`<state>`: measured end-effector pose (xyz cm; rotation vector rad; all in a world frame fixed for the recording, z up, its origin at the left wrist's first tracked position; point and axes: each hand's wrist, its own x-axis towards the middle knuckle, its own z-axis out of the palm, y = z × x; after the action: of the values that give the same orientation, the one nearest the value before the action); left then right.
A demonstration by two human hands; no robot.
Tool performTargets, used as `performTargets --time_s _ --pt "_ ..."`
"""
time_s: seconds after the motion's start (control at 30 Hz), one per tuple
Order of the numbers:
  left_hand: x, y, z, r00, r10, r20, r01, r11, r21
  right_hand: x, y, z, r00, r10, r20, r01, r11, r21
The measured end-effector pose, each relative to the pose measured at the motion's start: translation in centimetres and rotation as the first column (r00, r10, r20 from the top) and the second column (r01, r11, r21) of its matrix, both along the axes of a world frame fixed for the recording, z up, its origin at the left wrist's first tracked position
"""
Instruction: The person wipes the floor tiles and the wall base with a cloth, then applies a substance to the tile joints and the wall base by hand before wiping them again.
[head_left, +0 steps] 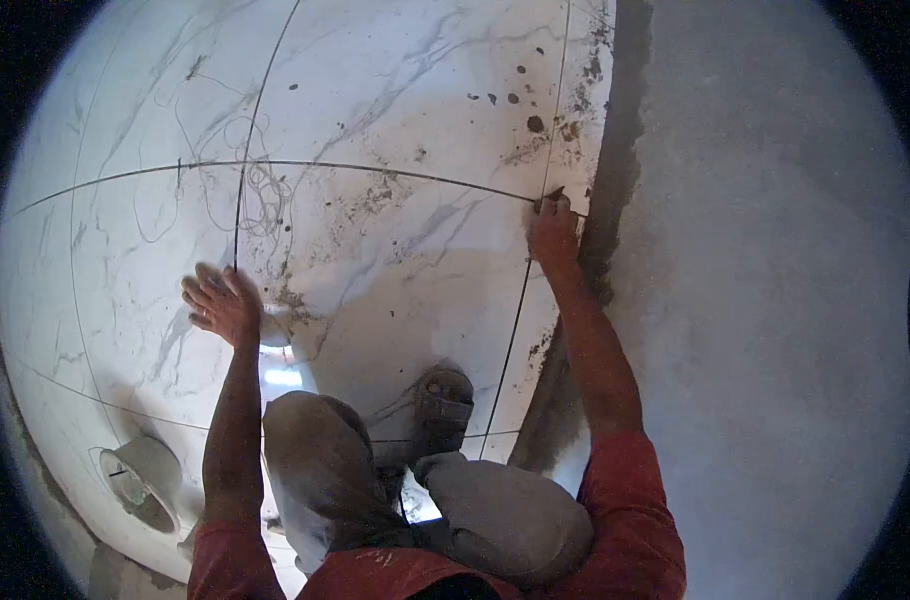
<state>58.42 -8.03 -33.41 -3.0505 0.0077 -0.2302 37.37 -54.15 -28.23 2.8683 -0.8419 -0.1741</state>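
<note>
My left hand (pixel 222 303) lies with fingers spread on the white, grey-veined floor tiles (pixel 395 270), beside a dark joint line. At the right, my right hand (pixel 553 235) is closed at the crossing of two joints near the edge of the tiling. A small dark tip (pixel 555 193) shows at its fingers, but what it grips is mostly hidden. Thin tangled string (pixel 265 195) lies on the tiles beyond my left hand. Dark crumbs and smears of dirt (pixel 380 190) are scattered between the two hands.
A bucket (pixel 160 470) lies tipped on its side at the lower left. My sandalled foot (pixel 443 400) rests on the tiles between my knees. Along the right runs a dark, rough strip (pixel 620 130), bordering a plain grey surface (pixel 765 250).
</note>
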Motion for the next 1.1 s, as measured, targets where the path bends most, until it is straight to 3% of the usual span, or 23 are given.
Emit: performTargets --time_s 0.03,0.07,0.17,0.27,0.3,0.33,0.37,0.4,0.47,0.5,0.53,0.57,0.6,0.7,0.77,0.87,0.9,1.0,1.07,1.1 --pt "-0.1 0.1 -0.2 1.000 0.009 0.004 -0.009 0.995 -0.104 0.1 -0.2 -0.1 0.990 -0.138 0.003 0.137 0.989 0.048" --pt "-0.2 -0.1 0.5 1.000 0.020 0.007 -0.018 0.978 -0.207 -0.5 0.2 0.3 0.990 -0.141 -0.004 0.141 0.989 0.049" --pt "-0.1 -0.9 1.6 0.998 0.044 -0.034 -0.051 0.974 -0.220 -0.6 -1.4 0.9 0.991 -0.135 0.022 0.132 0.987 0.097" --pt "-0.1 -0.3 0.8 0.998 0.048 -0.030 -0.053 0.973 -0.223 -6.2 -5.8 -6.8 0.973 -0.227 0.034 0.213 0.949 0.231" --pt "-0.8 0.0 0.9 0.998 0.051 -0.046 -0.060 0.973 -0.224 -8.9 -5.9 -9.6 0.975 -0.060 -0.213 0.082 0.992 0.098" --pt "-0.7 -0.2 1.2 0.998 0.050 -0.042 -0.058 0.974 -0.217 -9.6 -6.5 -10.4 0.891 0.074 -0.447 -0.086 0.996 -0.008" --pt "-0.1 -0.7 1.2 0.998 0.052 -0.026 -0.056 0.975 -0.216 -6.8 -4.4 -7.1 0.973 0.111 -0.203 -0.155 0.964 -0.217" --pt "0.5 -1.0 1.2 0.998 0.057 -0.014 -0.059 0.972 -0.226 -3.6 -2.0 -3.2 0.981 0.186 0.059 -0.145 0.900 -0.412" --pt "-0.1 -0.7 1.0 0.998 0.048 -0.033 -0.053 0.985 -0.164 -5.7 -4.0 -3.3 0.975 0.035 -0.219 -0.061 0.991 -0.115" --pt "-0.1 -1.0 1.8 0.997 0.049 -0.055 -0.059 0.979 -0.194 -4.2 -3.3 -0.2 0.996 -0.053 -0.074 0.051 0.998 -0.025" --pt "-0.1 -0.7 1.5 0.997 0.039 -0.061 -0.050 0.982 -0.183 -4.1 -2.9 -0.9 0.995 -0.063 -0.082 0.062 0.998 -0.015" --pt "-0.9 0.1 1.3 0.999 0.003 -0.034 -0.009 0.984 -0.180 -5.0 -2.4 -1.2 0.911 -0.001 -0.413 0.014 0.999 0.028" --pt "-0.4 -0.5 1.1 1.000 -0.012 0.027 0.018 0.978 -0.206 -4.0 -3.3 -1.4 0.740 0.074 -0.669 -0.043 0.997 0.063" --pt "-0.1 -1.0 1.5 0.999 0.032 -0.038 -0.037 0.988 -0.148 -5.0 -0.9 -0.8 0.981 -0.005 -0.193 0.004 1.000 -0.009" --pt "-0.3 -0.6 1.0 1.000 0.018 -0.010 -0.019 0.987 -0.162 -3.4 -3.2 0.6 0.982 0.015 -0.190 0.004 0.995 0.101" --pt "-1.0 0.6 0.5 1.000 -0.013 -0.014 0.011 0.991 -0.135 -4.5 -1.5 1.1 0.855 -0.162 -0.492 0.319 0.913 0.254" --pt "-0.2 -0.1 0.4 1.000 -0.001 -0.009 0.000 0.991 -0.130 -5.3 -0.2 0.0 0.938 -0.139 -0.317 0.172 0.982 0.079" --pt "-0.1 -0.9 1.4 0.999 0.031 -0.010 -0.032 0.985 -0.172 -5.5 -1.1 -1.2 1.000 -0.026 0.013 0.027 0.996 -0.087" --pt "-0.1 -1.0 0.9 1.000 0.024 -0.005 -0.024 0.987 -0.158 -4.2 -3.7 0.0 0.977 -0.022 -0.214 0.034 0.998 0.052" --pt "0.3 -1.3 0.8 1.000 0.020 0.007 -0.019 0.987 -0.160 -3.0 -3.6 0.1 0.976 -0.022 -0.215 0.035 0.998 0.060"
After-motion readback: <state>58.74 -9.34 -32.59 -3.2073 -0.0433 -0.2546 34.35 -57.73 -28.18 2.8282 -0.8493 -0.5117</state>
